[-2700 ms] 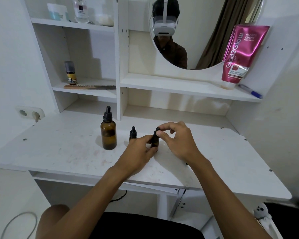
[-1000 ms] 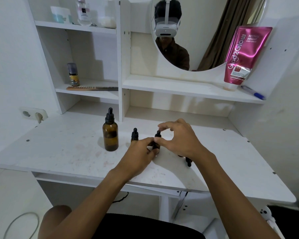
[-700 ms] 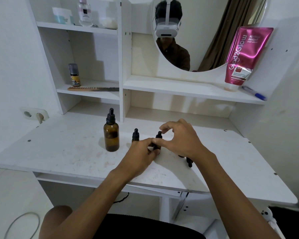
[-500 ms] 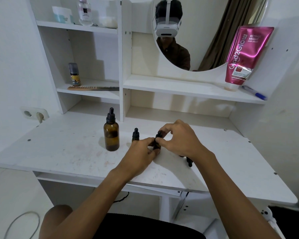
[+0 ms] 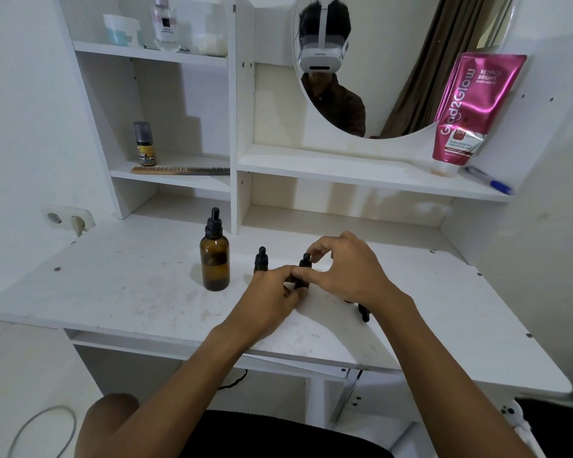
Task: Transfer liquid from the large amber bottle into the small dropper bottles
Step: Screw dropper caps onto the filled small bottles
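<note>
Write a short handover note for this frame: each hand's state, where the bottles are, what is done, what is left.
Left hand: grips the body of a small dropper bottle standing on the desk.
Right hand: fingertips pinch that bottle's dropper cap.
Large amber bottle: upright to the left, cap on, untouched.
Second small bottle: upright between them, capped.
A small dark piece lies by the right wrist; cannot tell what it is.
Done: no transfer visible.
Left: open the bottles, move the liquid, recap.
</note>
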